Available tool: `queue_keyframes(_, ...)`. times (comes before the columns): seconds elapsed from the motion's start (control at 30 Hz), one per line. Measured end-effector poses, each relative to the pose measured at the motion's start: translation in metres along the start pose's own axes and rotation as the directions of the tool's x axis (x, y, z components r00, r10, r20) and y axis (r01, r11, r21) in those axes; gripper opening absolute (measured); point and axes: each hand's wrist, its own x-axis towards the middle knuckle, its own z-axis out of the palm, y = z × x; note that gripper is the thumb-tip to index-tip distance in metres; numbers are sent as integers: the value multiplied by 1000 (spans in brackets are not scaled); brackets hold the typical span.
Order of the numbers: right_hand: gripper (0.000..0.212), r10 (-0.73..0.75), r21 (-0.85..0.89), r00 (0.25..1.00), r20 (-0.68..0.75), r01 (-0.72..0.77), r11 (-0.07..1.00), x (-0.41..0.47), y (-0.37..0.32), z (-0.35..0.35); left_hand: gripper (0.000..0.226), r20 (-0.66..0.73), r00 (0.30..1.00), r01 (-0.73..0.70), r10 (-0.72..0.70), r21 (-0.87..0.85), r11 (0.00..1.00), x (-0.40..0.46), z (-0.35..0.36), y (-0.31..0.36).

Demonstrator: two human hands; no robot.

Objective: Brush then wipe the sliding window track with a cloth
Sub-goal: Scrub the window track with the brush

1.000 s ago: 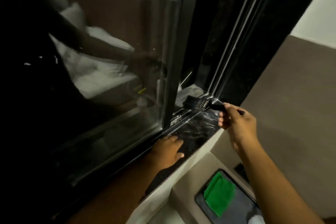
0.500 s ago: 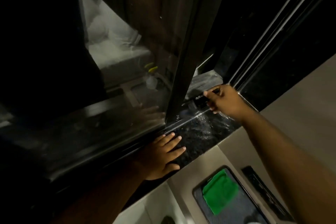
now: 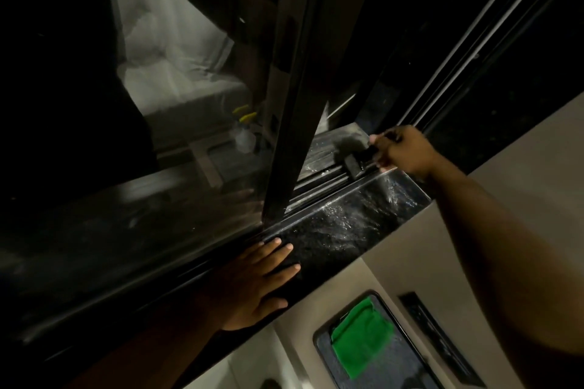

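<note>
My right hand [image 3: 403,151] grips the dark handle of a black brush [image 3: 355,165], whose head rests on the rails of the sliding window track [image 3: 319,175] near its right end. My left hand [image 3: 257,281] lies flat with fingers spread on the glossy black stone sill [image 3: 341,230], just in front of the dark sash frame [image 3: 290,123]. A folded green cloth [image 3: 361,336] lies on a dark tray [image 3: 395,366] below the sill, apart from both hands.
The large glass pane [image 3: 142,142] on the left reflects a bed and a spray bottle. A beige ledge [image 3: 316,309] sits under the sill. A dark slotted panel [image 3: 439,341] lies beside the tray. The beige wall [image 3: 537,161] closes the right side.
My view has moved closer and tilted down over the track. My right hand has carried the brush from the sill's right end onto the track rails. My left hand stays flat on the sill.
</note>
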Motion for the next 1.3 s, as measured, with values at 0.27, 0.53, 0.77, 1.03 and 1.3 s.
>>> queue_keyframes(0.27, 19, -63, -89, 995, 80, 70, 994, -30, -30, 26, 58, 4, 1000, 0, 0, -21, 1000, 0, 0, -1)
queue_keyframes(0.53, 19, -118, 131, 968, 223, 90, 987, -46, -60, 44, 60, 14, 1000, 2, -1, -43, 999, -1, 1, -1)
queue_keyframes(0.77, 20, -142, 226, 990, -16, 142, 964, -48, -57, 14, 60, 13, 1000, 1, 0, -55, 998, 1, 7, -2)
queue_keyframes(1.03, 25, -141, -309, 971, -191, 77, 948, -51, -39, 15, 60, 6, 1000, -14, 14, -38, 999, 2, 1, -1)
queue_keyframes(1.3, 24, -10, -115, 1000, 11, 11, 993, -58, -54, 46, 61, 0, 1000, -10, 10, -52, 999, 2, 2, -1)
